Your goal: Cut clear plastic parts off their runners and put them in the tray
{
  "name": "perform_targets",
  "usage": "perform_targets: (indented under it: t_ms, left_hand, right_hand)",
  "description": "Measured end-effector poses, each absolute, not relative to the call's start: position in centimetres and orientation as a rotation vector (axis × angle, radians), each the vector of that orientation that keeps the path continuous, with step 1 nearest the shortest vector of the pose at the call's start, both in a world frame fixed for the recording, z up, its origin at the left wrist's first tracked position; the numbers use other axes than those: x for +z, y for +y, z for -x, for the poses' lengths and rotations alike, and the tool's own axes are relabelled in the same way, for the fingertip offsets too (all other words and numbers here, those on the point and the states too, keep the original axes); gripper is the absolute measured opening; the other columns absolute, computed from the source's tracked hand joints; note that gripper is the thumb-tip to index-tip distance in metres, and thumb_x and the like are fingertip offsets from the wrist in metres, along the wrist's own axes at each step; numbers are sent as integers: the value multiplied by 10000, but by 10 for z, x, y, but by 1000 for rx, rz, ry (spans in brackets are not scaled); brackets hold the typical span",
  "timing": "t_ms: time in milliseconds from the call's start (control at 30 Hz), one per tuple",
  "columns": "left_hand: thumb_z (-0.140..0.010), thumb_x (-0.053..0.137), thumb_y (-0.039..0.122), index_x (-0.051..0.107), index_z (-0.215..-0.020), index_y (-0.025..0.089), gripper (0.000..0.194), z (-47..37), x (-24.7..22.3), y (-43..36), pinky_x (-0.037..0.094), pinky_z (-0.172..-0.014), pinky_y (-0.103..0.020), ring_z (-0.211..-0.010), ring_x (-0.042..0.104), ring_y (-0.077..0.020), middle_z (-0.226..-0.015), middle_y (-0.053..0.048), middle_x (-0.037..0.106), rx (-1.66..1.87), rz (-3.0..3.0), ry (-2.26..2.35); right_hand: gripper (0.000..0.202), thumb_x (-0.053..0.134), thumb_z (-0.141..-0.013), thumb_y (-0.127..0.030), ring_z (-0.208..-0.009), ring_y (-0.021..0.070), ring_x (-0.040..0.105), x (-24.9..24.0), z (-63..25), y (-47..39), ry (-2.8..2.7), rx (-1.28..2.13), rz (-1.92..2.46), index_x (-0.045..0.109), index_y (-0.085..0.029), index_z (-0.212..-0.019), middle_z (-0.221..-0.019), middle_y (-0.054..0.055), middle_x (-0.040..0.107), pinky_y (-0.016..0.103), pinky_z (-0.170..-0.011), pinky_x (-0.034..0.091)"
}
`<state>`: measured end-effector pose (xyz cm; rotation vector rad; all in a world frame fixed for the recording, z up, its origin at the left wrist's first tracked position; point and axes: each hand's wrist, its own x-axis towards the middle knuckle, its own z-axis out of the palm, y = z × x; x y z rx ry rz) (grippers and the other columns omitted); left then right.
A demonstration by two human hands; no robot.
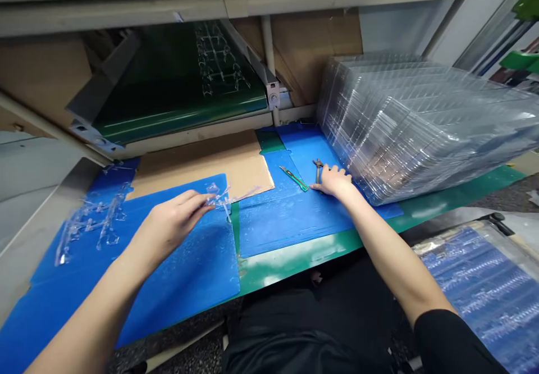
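Observation:
My left hand (179, 217) pinches a clear plastic moulded piece with thin branches (224, 199), held just above the blue mat. Over at the right, my right hand (336, 181) is on a pair of pliers (318, 165), its fingers curled over the handles; the palm hides part of them. A green utility knife (293, 178) lies on the blue sheet, left of the pliers. Several more clear plastic branched pieces (90, 222) lie together on the mat at the far left.
A tall stack of clear plastic trays (391, 127) stands at the right. Behind the cardboard sheet (197, 163), a green conveyor belt (168, 82) carries another clear branched piece (219, 54). A beam (236, 4) crosses above. Blue packed material (484, 273) sits lower right.

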<state>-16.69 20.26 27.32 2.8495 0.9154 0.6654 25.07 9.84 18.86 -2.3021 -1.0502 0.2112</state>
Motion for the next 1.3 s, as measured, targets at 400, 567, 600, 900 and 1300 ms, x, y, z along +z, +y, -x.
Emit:
perform_targets:
  t_ms: [400, 567, 600, 900, 1300]
  left_hand:
    - [-902, 849, 443, 703, -770, 178, 331, 138, 234, 123, 519, -457, -226, -477, 603, -111, -666, -15, 688, 1067, -1473, 1042]
    - [-929, 845, 504, 677, -791, 165, 402, 116, 204, 102, 460, -406, -159, -444, 569, -69, -652, 8, 661, 1045, -1191, 906]
    - [-938, 839, 500, 673, -796, 166, 400, 114, 202, 97, 456, -403, -153, -442, 567, -65, -655, 11, 661, 1042, -1162, 892]
    - [-976, 818, 430, 676, -811, 171, 339, 115, 191, 76, 478, -412, -142, -439, 589, -60, -661, 24, 672, 1009, -1085, 814]
    - [-985, 813, 410, 685, -814, 173, 320, 113, 188, 72, 481, -416, -135, -440, 596, -57, -655, 27, 678, 1028, -1072, 781]
  right_hand:
    - [286, 550, -1083, -453, -772, 203, 637, 234, -164, -45, -1206, 633, 1855, 642, -213, -1209, -897, 31, 675, 332, -736, 535]
    - [178, 516, -1131, -446, -937, 203, 635, 237, -73, -84, -1348, 1391, 1708, 551, -275, -1166, -1036, 10, 652, 342, -863, 514]
    - [150, 509, -1133, -424, -986, 211, 633, 234, -65, -81, -1336, 1445, 1723, 530, -279, -1165, -1070, 11, 645, 359, -898, 504]
    - [210, 506, -1131, -512, -1105, 253, 618, 215, -62, -75, -1281, 1626, 1680, 487, -315, -1200, -1158, 12, 644, 444, -972, 474]
    - [235, 510, -1131, -535, -995, 221, 558, 213, -60, -72, -1255, 1666, 1624, 493, -301, -1125, -1082, -7, 582, 433, -931, 454]
